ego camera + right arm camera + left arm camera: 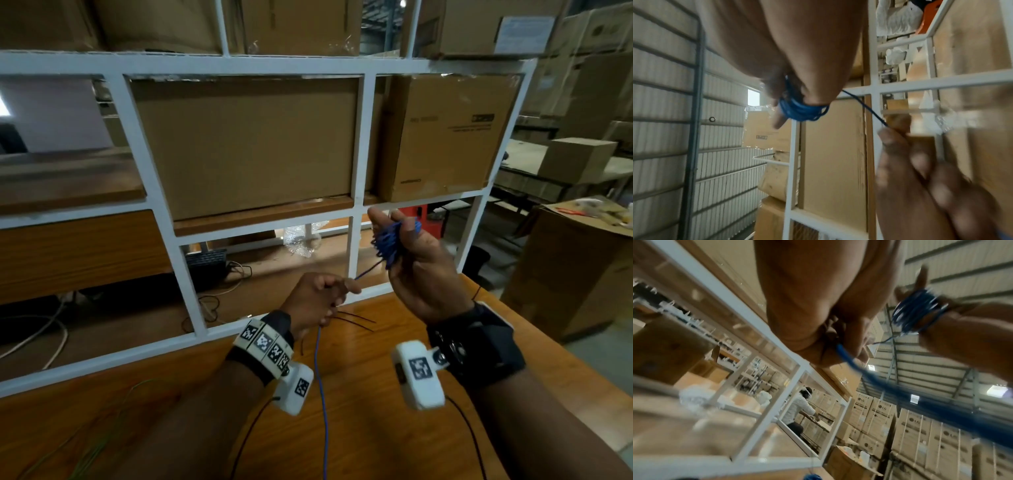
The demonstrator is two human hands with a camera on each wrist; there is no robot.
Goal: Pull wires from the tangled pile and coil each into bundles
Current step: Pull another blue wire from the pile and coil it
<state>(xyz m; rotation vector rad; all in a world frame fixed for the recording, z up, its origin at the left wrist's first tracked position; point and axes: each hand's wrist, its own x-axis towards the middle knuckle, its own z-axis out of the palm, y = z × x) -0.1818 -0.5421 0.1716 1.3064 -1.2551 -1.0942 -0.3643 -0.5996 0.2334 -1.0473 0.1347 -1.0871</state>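
Note:
A blue wire coil (390, 245) is wound around the fingers of my raised right hand (416, 267), which grips it; the same coil (801, 110) shows in the right wrist view and, as a coil (916, 314), in the left wrist view. A short taut stretch of blue wire (368, 271) runs down-left to my left hand (322, 298), whose fingers are curled round it. The free end of the blue wire (322, 394) hangs from the left fist toward me over the wooden table (376, 428). Both hands are above the table.
A few thin dark wires (352, 320) lie on the table just beyond my left hand. A green wire (113, 421) lies at the near left. A white metal rack (191, 301) with cardboard boxes (246, 144) stands behind the table. More boxes (575, 270) sit at the right.

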